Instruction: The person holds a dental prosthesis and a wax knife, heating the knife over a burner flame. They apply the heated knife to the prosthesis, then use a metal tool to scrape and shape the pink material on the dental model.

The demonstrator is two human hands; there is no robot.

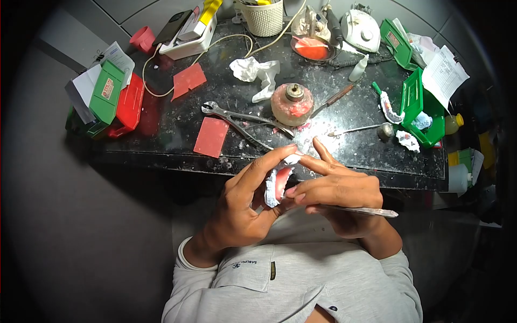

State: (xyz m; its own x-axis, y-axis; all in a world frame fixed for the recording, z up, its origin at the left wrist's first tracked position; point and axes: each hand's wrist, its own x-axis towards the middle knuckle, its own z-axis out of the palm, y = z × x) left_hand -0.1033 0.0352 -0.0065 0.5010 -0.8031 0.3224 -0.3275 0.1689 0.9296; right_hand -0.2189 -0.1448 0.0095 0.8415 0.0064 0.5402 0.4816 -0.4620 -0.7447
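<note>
My left hand [242,207] and right hand [339,194] pinch a dental cast [276,185], white plaster and pink wax, between curled fingers. My right palm also grips a metal spatula [371,211]. Just beyond my fingertips lie pliers [242,121], then a spirit lamp [292,104]. Far left of my hands sits a green box [107,91], its red label unreadable.

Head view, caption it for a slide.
Left hand and right hand hold a pink-waxed dental cast; the right also grips a metal spatula.

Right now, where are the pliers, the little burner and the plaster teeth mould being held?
pliers [238,118], head view, on the handles near the pivot
burner [292,105], head view, on its round body
teeth mould [271,191], head view, on its white plaster edge
</note>
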